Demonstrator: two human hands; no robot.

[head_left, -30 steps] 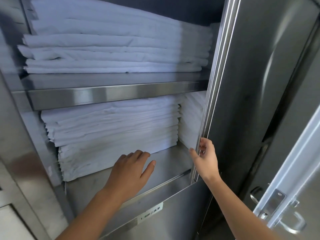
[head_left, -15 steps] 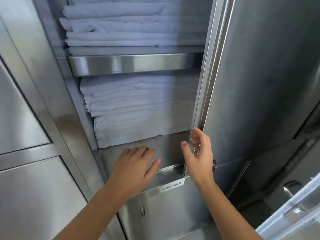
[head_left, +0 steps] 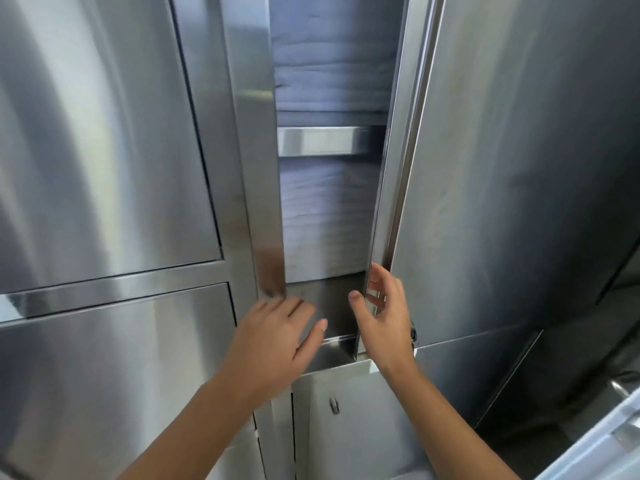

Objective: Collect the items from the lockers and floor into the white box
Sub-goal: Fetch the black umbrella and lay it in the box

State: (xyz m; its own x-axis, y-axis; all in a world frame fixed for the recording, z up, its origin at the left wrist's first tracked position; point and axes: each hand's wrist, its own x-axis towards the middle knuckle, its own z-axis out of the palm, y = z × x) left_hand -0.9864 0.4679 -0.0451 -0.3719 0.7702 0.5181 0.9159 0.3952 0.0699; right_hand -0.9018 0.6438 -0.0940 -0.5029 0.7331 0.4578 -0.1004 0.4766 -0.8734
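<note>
Steel door (head_left: 519, 168) in right hand (head_left: 385, 315), linens (head_left: 325, 216) above

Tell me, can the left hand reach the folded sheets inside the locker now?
Probably yes, barely. The left hand sits at the opening's bottom edge, with nothing between it and the folded sheets. But the locker door, gripped by the right hand, leaves only a narrow gap.

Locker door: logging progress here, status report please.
Right hand grips locker door edge. Left hand open, at the gap. Folded linens inside, untouched. Left hand in door's path.
</note>
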